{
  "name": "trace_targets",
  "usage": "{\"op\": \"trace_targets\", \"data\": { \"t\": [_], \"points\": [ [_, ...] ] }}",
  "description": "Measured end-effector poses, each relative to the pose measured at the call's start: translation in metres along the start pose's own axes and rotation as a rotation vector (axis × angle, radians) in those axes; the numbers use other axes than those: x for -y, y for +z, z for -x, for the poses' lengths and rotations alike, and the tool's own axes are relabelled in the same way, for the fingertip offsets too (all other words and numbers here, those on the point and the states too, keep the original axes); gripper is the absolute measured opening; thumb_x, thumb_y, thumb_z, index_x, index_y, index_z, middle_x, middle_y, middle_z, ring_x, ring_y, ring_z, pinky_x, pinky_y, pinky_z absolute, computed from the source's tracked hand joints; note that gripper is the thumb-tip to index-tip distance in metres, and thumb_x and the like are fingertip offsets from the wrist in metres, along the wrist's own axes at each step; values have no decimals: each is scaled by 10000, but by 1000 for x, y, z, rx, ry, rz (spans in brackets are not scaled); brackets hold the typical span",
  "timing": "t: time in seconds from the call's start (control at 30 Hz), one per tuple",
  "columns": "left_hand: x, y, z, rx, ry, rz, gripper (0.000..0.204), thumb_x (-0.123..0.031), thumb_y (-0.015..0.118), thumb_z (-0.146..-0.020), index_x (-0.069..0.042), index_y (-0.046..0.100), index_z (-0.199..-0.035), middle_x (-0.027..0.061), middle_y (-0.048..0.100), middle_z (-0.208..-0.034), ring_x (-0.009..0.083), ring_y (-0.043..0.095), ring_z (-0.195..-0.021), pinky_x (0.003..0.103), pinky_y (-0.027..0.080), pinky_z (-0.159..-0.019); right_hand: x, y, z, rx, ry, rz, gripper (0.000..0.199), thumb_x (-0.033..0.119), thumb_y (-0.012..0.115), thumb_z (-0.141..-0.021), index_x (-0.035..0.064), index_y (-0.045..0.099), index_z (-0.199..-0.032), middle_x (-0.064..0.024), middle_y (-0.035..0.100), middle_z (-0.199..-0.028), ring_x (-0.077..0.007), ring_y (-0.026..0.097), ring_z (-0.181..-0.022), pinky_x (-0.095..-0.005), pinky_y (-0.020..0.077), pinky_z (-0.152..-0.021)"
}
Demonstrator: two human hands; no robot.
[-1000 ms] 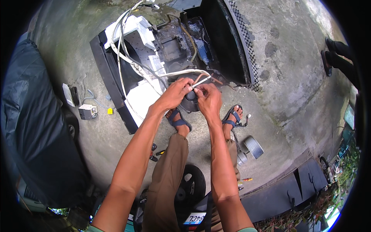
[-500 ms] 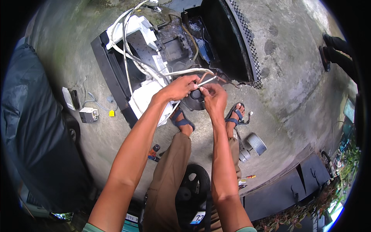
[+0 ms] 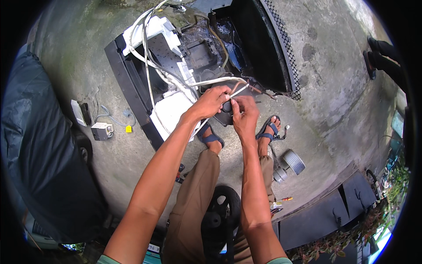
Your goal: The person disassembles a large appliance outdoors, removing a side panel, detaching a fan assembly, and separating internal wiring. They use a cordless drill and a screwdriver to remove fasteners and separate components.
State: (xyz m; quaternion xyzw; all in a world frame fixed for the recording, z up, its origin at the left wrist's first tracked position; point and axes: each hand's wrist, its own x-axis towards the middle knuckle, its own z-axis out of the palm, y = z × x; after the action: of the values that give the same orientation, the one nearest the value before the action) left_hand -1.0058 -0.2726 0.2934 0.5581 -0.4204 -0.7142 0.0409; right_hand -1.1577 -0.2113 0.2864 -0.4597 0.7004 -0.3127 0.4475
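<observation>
My left hand is closed in a pinch on a thin white cable, whose end points up and to the right. Close beside it, my right hand has thumb and fingers pressed together near that cable; what they grip is too small to make out. Just beneath the fingertips sits a round black compressor, partly covered by both hands. Copper pipes and a white wrapped line run just beyond the hands. They belong to an opened appliance with white foam parts and a dark side panel.
A black casing with a mesh edge lies at the far side. A blower wheel with motor and a screwdriver are near my right foot. At left are a small metal box and a dark cover. Another person's legs stand right.
My hands remain together at the white cable, with only small finger shifts. The whole view has shifted slightly, moving the scene a little to the right.
</observation>
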Motion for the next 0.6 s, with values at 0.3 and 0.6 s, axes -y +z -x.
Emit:
{"op": "trace_targets", "data": {
  "t": [0.3,0.6],
  "points": [
    [7,2,-4,-9,-41,27,229,-153,518,-1013,-16,643,-1148,-6,568,-790,82,514,-683,271,456,-597,4,-6,-1,19,-169,349,78,117,650,-921,67,618,-970,-126,615,-920,-367,618,-864,-446,493,-694],
    [9,7,-1,-54,-55,86,267,-163,511,-1035,-8,648,-1203,-25,558,-794,64,495,-676,246,450,-593,3,-7,-1,8,-370,519,117,115,671,-896,96,632,-1004,-74,599,-911,-296,623,-826,-416,507,-613]
  ]
}}
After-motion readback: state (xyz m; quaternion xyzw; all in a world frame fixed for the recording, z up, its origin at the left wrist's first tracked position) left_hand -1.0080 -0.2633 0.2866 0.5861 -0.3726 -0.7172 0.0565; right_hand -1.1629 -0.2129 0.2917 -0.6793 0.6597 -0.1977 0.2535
